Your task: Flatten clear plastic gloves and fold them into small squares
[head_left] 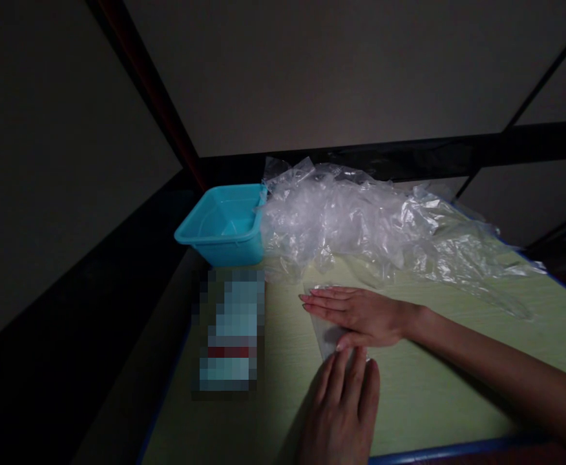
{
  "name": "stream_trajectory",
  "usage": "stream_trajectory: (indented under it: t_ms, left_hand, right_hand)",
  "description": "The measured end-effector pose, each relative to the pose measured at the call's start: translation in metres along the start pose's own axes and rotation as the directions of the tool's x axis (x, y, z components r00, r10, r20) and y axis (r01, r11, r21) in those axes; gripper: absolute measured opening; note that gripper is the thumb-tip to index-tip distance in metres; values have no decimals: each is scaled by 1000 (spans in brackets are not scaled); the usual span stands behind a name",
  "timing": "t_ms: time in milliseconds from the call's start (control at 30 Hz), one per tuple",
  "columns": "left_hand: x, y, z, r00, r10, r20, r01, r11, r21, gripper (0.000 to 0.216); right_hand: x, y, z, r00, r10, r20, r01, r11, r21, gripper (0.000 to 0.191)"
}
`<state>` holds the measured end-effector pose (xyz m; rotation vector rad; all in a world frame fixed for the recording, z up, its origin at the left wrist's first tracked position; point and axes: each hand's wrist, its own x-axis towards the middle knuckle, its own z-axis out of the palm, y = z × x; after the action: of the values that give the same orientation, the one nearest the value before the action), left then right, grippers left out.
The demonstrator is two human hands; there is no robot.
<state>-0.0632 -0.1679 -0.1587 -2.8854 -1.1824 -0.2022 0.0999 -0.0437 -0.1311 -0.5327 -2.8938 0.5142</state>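
A small flat sheet or packet of greyish clear plastic point(328, 334) lies on the table in front of me. My right hand point(360, 315) rests palm down across it, fingers stretched out toward the left, covering much of it. From the near side, my left hand point(342, 407) reaches in with its fingers extended, their tips at the packet's lower edge and close to my right thumb. Neither hand is closed around anything. What lies inside the packet, if anything, is hidden under the hands.
A turquoise plastic basin point(220, 240) stands at the back left. Beside it, a heap of crumpled clear plastic bags point(341, 216) spreads along the back to the right. A pixelated pale-blue item with a red band point(232, 329) lies left. The pale green table point(283, 374) has a blue edge.
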Motion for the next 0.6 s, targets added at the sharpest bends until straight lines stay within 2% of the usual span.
stream_trajectory:
  t_ms: [267, 433, 600]
  left_hand:
    - [1, -1, -1, 1000, 8, -21, -7, 998, 67, 63]
    - [1, -6, 2, 998, 67, 8, -68, 998, 11, 62]
    - [1, -5, -2, 998, 50, 45, -49, 998, -31, 67]
  right_hand:
    - [7, 11, -2, 998, 64, 26, -63, 996, -60, 69]
    - [11, 15, -2, 991, 136, 3, -135, 987, -91, 67]
    - [17, 19, 0, 977, 211, -37, -214, 971, -111, 65]
